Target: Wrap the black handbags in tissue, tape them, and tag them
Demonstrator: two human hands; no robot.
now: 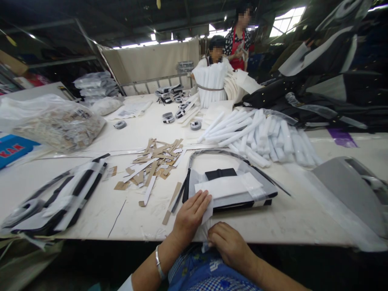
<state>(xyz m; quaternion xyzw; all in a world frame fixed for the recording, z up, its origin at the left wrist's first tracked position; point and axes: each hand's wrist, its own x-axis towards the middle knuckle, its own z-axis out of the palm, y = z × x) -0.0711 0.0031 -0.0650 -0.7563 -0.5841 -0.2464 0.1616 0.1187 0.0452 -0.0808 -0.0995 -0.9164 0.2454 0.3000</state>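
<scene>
In front of me on the table lies a black handbag (260, 203) with its long handle arched up behind it. A white foam sheet (228, 186) covers part of its front, next to a small black rectangular piece (220, 173). My left hand (195, 208) rests flat at the bag's lower left corner, fingers stretched out over white wrapping. Just to the right, at the table edge, my right hand (227, 239) is closed with its fingers curled on a thin white wrapping sheet (206, 230), which hangs down between the two hands.
Cardboard strips (154, 161) are heaped behind my left hand. White foam rolls (254, 129) lie at the back right. A wrapped black bag (60, 198) is at the left, a grey piece (348, 190) at the right. Two co-workers (241, 44) are at the far side.
</scene>
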